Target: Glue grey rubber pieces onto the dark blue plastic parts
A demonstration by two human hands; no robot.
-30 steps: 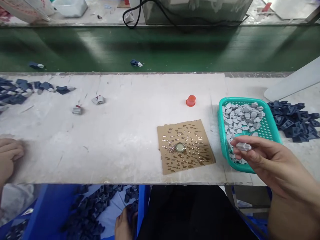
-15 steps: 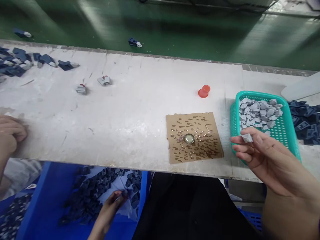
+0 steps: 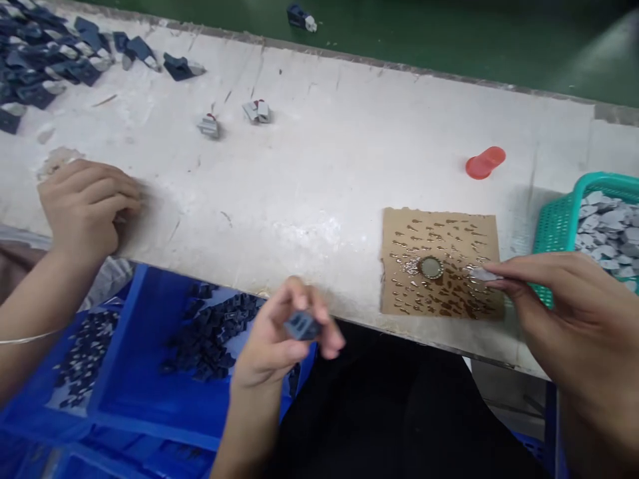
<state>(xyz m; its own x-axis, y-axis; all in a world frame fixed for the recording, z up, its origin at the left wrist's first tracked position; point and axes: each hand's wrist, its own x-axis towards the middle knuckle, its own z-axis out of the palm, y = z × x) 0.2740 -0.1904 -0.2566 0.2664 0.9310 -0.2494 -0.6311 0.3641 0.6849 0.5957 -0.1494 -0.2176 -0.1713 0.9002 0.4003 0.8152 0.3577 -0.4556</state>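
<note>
My left hand [image 3: 279,339] is raised by the table's front edge, its fingers around a dark blue plastic part [image 3: 302,325]. Between thumb and fingertips of my right hand [image 3: 559,293] is a small light grey piece [image 3: 483,274], at the right side of a brown cardboard square [image 3: 399,229]. Whether the piece touches the card cannot be made out. Streaks of shiny brown liquid cover the card, and a round crimped metal cap [image 3: 430,267] sits on it. Right of the card, a green basket [image 3: 554,216] holds many grey pieces [image 3: 606,226].
A red plastic cup-like piece [image 3: 485,163] lies behind the card. Two grey parts [image 3: 257,112] and a pile of dark blue parts [image 3: 44,60] are farther left. Another person's hand [image 3: 90,199] rests on the table. Below stands a blue bin [image 3: 144,372] of dark parts.
My left hand has risen out of the blue bin with a dark blue part. My right hand has brought the grey piece from the basket to the card. The view has shifted.
</note>
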